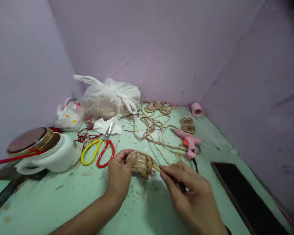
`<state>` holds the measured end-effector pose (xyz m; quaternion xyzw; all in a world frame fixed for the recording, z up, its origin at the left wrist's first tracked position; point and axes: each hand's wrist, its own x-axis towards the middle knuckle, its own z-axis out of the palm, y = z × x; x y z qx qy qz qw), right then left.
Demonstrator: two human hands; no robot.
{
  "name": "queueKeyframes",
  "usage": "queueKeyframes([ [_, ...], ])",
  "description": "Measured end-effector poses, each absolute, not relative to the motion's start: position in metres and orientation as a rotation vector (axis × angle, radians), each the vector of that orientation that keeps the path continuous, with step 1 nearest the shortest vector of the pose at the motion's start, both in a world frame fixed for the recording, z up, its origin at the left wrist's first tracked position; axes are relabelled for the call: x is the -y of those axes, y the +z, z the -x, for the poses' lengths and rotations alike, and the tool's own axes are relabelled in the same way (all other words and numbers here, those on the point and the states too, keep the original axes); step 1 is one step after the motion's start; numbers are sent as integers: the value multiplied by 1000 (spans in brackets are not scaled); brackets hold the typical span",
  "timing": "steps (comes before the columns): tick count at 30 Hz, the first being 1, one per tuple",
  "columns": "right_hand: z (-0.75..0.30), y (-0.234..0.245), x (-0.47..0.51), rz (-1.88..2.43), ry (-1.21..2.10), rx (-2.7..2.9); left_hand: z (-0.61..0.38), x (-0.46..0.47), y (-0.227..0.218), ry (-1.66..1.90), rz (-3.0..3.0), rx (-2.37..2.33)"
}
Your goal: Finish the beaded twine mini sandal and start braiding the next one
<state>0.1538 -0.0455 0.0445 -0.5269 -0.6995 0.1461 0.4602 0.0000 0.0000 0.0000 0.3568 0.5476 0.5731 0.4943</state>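
Note:
My left hand (pixel 119 174) grips a small rounded piece wound from jute twine (pixel 142 163), thumb on its top, just above the green table (pixel 63 202). My right hand (pixel 189 192) is closed in a pinch on the loose twine strand (pixel 158 168) that runs from the piece's right side. A tangle of loose jute twine (pixel 152 130) lies behind the piece.
Yellow-and-red scissors (pixel 99 150) lie left of my hands. A pink glue gun (pixel 189 143) is at the right, a white pot with a lid (pixel 46 151) at the left, a white plastic bag (pixel 110 98) at the back. Small twine pieces (pixel 159 107), a pink roll (pixel 197 109) and a dark phone (pixel 245 195) lie nearby.

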Motion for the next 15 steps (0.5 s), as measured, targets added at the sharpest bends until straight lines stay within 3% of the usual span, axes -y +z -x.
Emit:
queueKeyframes([
  [4,-150,40,46,1422,561,1591,-3,1,1,1511,-793,-1364],
  [8,-132,31,44,1537,896,1438,-8,7,6,1357,-845,-1391],
  [15,-122,13,37,1428,288,1533,-11,13,18,1076,-708,-1301],
])
